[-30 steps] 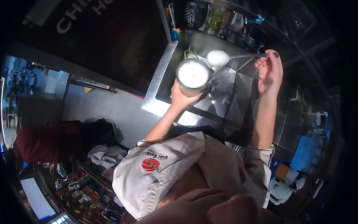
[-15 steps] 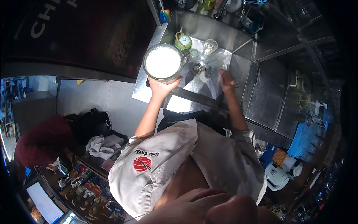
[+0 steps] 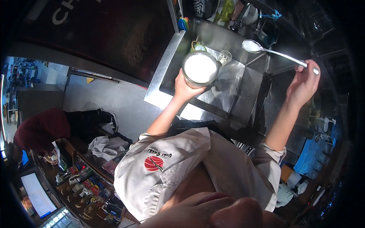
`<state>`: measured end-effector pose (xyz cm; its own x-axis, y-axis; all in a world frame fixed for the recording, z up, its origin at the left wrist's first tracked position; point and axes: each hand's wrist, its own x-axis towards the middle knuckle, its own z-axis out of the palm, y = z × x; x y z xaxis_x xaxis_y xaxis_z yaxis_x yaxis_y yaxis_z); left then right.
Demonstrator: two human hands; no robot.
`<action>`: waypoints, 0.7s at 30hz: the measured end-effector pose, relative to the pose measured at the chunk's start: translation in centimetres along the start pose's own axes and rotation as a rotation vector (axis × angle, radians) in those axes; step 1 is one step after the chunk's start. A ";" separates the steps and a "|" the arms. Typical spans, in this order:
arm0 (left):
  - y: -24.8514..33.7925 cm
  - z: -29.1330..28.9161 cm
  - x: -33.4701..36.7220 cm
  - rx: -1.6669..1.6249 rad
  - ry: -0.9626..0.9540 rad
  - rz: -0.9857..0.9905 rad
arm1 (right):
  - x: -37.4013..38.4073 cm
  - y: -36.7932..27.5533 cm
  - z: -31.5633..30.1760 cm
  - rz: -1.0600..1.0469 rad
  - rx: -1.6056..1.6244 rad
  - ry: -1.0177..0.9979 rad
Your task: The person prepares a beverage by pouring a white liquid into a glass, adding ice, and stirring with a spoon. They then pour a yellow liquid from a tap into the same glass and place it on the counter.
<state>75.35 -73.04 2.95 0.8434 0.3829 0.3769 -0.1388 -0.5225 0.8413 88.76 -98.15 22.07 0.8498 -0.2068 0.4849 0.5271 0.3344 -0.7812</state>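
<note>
My left hand [image 3: 186, 89] is wrapped round a large round glass jug [image 3: 200, 67], holding it over the sink. Bright white contents show through its wide mouth; glare hides whether they are foam, liquid or powder. Raised out to the right, my right hand [image 3: 303, 85] grips a long-handled metal spoon [image 3: 283, 55] by the handle's end. The spoon's bowl points left and looks white inside. Behind the jug, a green teapot [image 3: 198, 47] is partly hidden, and a clear drinking glass [image 3: 225, 57] stands beside it in the sink.
The steel sink [image 3: 237, 81] lies before me, with a dark panel [image 3: 102, 34] at its left. Bottles and utensils [image 3: 237, 19] line the back. Glasses on a blue mat [image 3: 311, 159] stand at right. A person in dark red [image 3: 43, 129] bends at the left.
My right hand has risen from the sink's right side, outward to the right, and now holds a spoon. The jug has shifted right in view, partly covering the teapot; the whole view has turned somewhat.
</note>
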 end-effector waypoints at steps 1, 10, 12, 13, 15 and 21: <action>0.2 0.3 0.2 0.001 -0.029 0.006 | 0.2 -1.2 0.6 0.015 0.027 -0.071; -0.1 1.4 0.9 0.006 -0.003 0.133 | -3.5 -5.5 8.1 -0.150 -0.359 -0.595; 0.0 1.4 1.0 0.009 0.005 0.161 | -3.1 -4.3 7.9 -0.223 -0.322 -0.775; 0.2 1.4 1.1 0.002 0.001 0.161 | -3.3 -4.0 7.7 -0.172 -0.321 -0.763; 0.4 1.4 1.1 -0.009 0.006 0.162 | -3.9 -3.1 7.3 -0.067 -0.319 -0.743; 0.4 1.4 1.1 -0.006 0.033 0.165 | -5.8 1.4 5.7 0.299 -0.093 -0.360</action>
<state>76.95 -73.87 3.23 0.7914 0.3170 0.5227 -0.2773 -0.5758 0.7691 84.56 -91.20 20.41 0.9186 0.2227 0.3264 0.2716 0.2440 -0.9310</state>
